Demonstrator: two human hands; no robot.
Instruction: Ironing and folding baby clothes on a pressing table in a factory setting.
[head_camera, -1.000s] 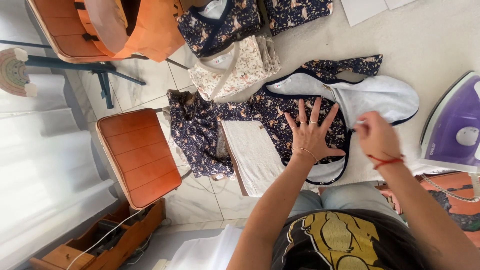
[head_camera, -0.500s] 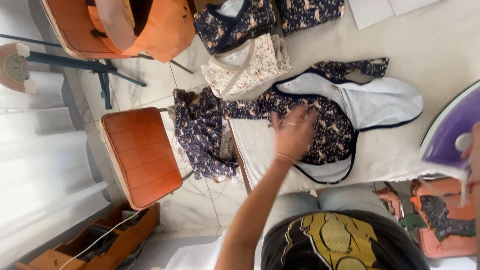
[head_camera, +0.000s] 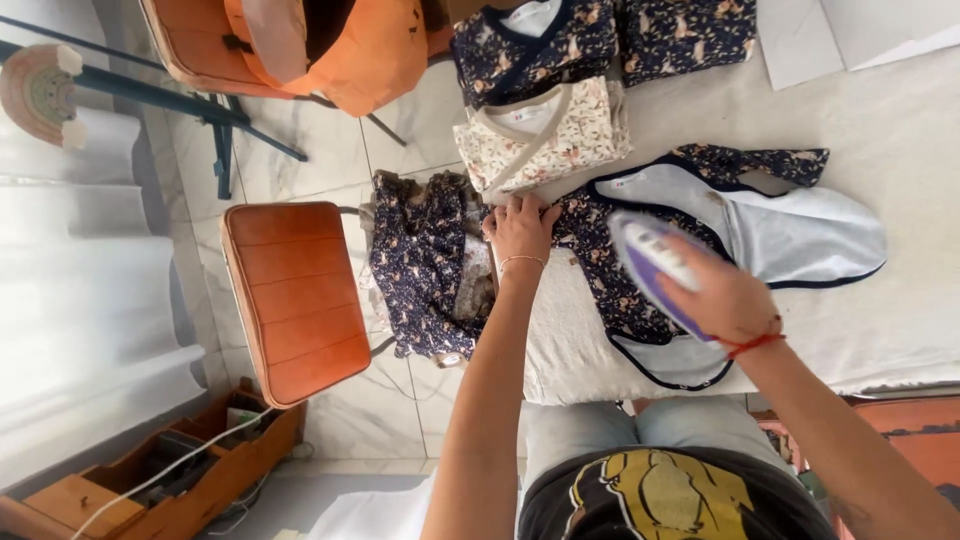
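Observation:
A dark blue floral baby garment lies open on the white padded ironing surface, its pale grey lining facing up. My left hand grips the garment's left edge at the end of the board. My right hand holds a purple and white iron on the garment's middle. A red cord is tied around my right wrist.
Folded floral garments are stacked at the far left of the board, with darker ones beyond. More dark floral cloth hangs off the board's end. An orange chair stands on the tiled floor, another orange chair farther off.
My right hand has fetched the iron from the right and set it on the garment. My left hand has slid from the garment's middle to its left edge and closed on it.

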